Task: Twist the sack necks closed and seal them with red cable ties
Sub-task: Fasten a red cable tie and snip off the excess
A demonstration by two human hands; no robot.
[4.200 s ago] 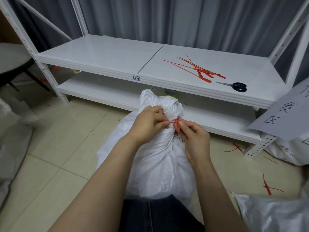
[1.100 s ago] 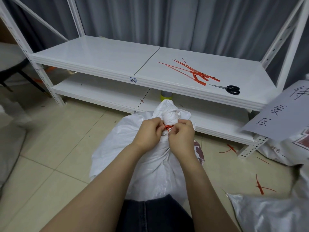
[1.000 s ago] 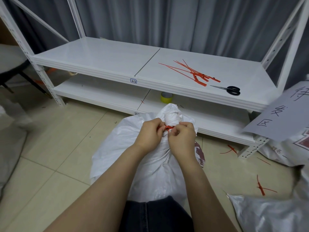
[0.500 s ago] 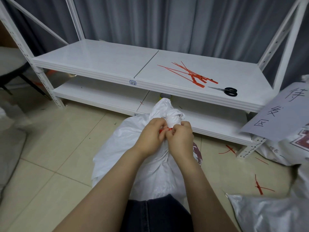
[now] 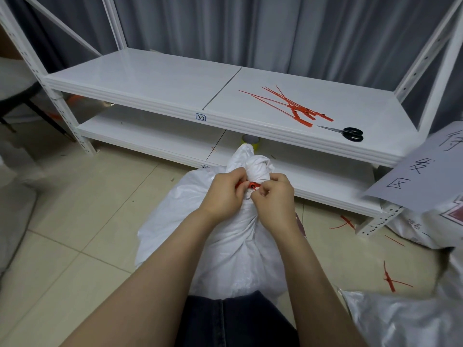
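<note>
Head view, looking down. Upright on the tiled floor (image 5: 75,221), just in front of the low white shelf (image 5: 150,78) and against dark trousers (image 5: 238,321): a full white sack (image 5: 233,246), with its neck (image 5: 258,166) twisted into a tight knob. Looped round that neck, just under the knob: a red cable tie (image 5: 251,185). Pinched on the near side from both ends, by the curled fingers of the left hand (image 5: 223,194) on one side and by the thumb and curled fingers of the right hand (image 5: 274,199) on the other, knuckles nearly touching. Tail and lock not tellable apart. Probably mid-cinch, not yet trimmed.

Likely handling of the sack: soft, crinkly woven plastic, slippery, apt to untwist if let go. Better gripped at the neck right below the tie than on the slack body. For the tie: thin and springy, best pulled by the tail with the lock braced.

On the upper shelf board, well apart from the hands: spare red ties (image 5: 290,103), with black scissors (image 5: 348,132) just beside. Scattered on the floor to the right: red offcuts (image 5: 389,276), near another sack (image 5: 400,319).
</note>
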